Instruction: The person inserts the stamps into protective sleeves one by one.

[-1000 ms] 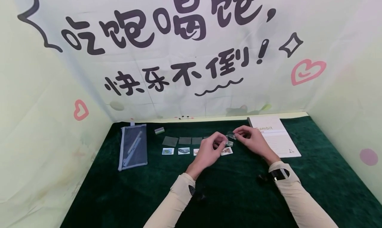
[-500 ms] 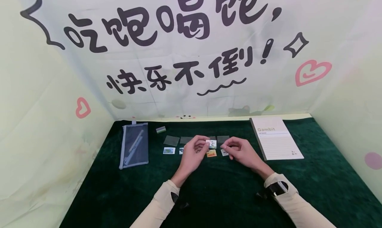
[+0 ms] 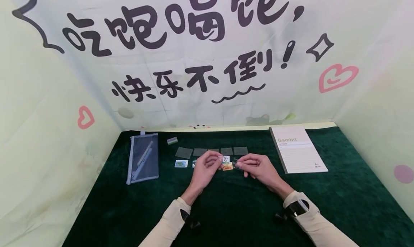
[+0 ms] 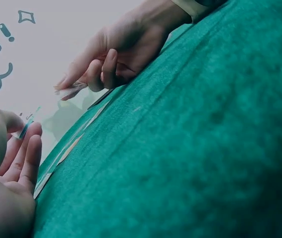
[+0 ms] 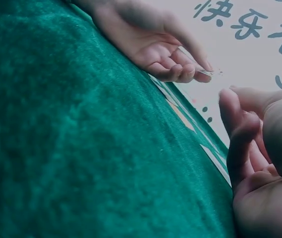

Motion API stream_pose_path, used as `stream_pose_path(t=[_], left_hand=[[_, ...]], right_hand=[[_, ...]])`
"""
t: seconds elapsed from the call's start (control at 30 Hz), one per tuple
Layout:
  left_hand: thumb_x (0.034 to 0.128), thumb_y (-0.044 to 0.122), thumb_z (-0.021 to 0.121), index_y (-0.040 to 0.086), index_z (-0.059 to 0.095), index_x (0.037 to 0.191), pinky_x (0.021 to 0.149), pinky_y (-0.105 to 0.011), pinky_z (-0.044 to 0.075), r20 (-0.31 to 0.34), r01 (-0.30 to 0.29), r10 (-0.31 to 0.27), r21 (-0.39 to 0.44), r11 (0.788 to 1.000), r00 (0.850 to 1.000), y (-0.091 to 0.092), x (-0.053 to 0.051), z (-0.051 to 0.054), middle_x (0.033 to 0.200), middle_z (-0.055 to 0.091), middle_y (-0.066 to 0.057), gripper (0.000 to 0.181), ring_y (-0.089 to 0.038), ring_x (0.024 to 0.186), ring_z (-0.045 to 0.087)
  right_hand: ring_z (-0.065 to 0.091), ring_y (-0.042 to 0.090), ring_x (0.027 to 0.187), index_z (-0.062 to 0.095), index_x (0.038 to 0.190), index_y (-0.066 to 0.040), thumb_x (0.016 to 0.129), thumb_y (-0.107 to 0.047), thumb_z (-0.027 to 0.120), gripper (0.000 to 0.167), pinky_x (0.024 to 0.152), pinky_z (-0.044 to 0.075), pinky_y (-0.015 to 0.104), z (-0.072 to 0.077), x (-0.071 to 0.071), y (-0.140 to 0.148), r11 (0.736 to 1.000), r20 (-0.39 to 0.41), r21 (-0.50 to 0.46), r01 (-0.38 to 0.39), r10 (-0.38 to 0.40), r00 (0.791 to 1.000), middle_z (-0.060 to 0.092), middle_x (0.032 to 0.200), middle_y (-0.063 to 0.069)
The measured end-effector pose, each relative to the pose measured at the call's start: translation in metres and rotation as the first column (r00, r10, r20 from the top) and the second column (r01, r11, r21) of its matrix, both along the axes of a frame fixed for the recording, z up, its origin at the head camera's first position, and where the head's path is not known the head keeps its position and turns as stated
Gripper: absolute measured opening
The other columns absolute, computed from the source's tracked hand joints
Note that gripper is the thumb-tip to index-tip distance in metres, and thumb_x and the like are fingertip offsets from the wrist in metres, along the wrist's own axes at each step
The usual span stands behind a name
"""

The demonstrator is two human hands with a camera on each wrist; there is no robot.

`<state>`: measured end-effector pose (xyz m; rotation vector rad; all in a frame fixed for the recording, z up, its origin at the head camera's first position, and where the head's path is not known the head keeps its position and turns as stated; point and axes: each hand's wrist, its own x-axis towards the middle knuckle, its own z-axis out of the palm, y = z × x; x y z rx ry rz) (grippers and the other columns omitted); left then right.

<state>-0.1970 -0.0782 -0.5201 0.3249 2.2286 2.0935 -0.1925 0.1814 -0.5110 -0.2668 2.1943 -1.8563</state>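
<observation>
My left hand (image 3: 203,170) pinches a small white picture stamp (image 3: 226,159) between thumb and fingertips, just above the table. Facing it across a narrow gap, my right hand (image 3: 261,168) pinches a small clear plastic sleeve (image 4: 72,91), best seen in the left wrist view. An orange stamp (image 3: 228,167) lies under the held one. At the left end of that row is a blue-green stamp (image 3: 181,164); my hands partly cover the others. Behind them lies a row of several clear sleeves, from the left sleeve (image 3: 184,152) to the right sleeve (image 3: 240,151).
A blue zip pouch (image 3: 142,159) with pens inside lies at the left. Near the back edge is a small eraser-like block (image 3: 172,141). To the right lies a white notebook (image 3: 299,150). Dark green cloth (image 3: 226,218) covers the table, with printed fabric walls around.
My right hand has come left and nearer from beside the notebook, carrying the clear sleeve. My left hand has shifted left with the stamp, and both are now slightly lower.
</observation>
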Motion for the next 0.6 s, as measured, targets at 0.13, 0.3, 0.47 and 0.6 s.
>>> stream_pose_path(t=[0.13,0.3,0.47,0.6], left_hand=[[0.1043,0.039,0.074,0.018,0.071,0.122,0.089,-0.031,0.064,0.009,-0.007,0.007,-0.017,1.0,1.0,0.0002,0.0005,-0.0004,0.111,0.08,-0.004,0.028,-0.023,0.097,0.078],[0.1042,0.04,0.074,0.019,0.072,0.12,0.088,-0.03,0.064,-0.012,-0.011,0.01,-0.029,1.0,1.0,0.0005,0.0006,0.0009,0.109,0.081,-0.003,0.026,-0.023,0.096,0.078],[0.105,0.039,0.073,0.018,0.072,0.12,0.085,-0.028,0.062,-0.03,-0.017,0.016,-0.033,0.999,0.999,0.0002,0.0005,0.0003,0.109,0.082,-0.004,0.026,-0.026,0.095,0.078],[0.105,0.039,0.073,0.017,0.071,0.121,0.082,-0.028,0.062,-0.027,-0.027,0.026,-0.021,0.999,0.999,-0.0003,0.0016,-0.0002,0.107,0.083,-0.006,0.028,-0.03,0.093,0.078]], right_hand=[[0.06,0.014,0.059,0.077,0.12,-0.014,0.101,-0.042,0.077,0.034,0.051,0.042,0.021,0.0012,0.0006,-0.0001,1.0,0.02,0.019,-0.005,0.005,1.0,0.076,0.083,0.018],[0.064,0.015,0.061,0.077,0.123,-0.012,0.101,-0.044,0.076,0.039,0.051,0.042,0.021,0.0046,0.0002,0.0005,1.0,0.04,0.023,-0.015,0.014,0.999,0.079,0.087,0.018],[0.063,0.015,0.06,0.078,0.123,-0.013,0.101,-0.047,0.075,0.04,0.05,0.04,0.02,0.0039,0.0,0.0008,0.999,0.051,0.045,-0.014,0.012,0.999,0.078,0.083,0.015],[0.062,0.015,0.058,0.079,0.121,-0.016,0.101,-0.049,0.075,0.039,0.049,0.038,0.02,0.0023,0.0011,0.0005,0.998,0.061,0.058,-0.014,0.01,0.998,0.077,0.08,0.013]])
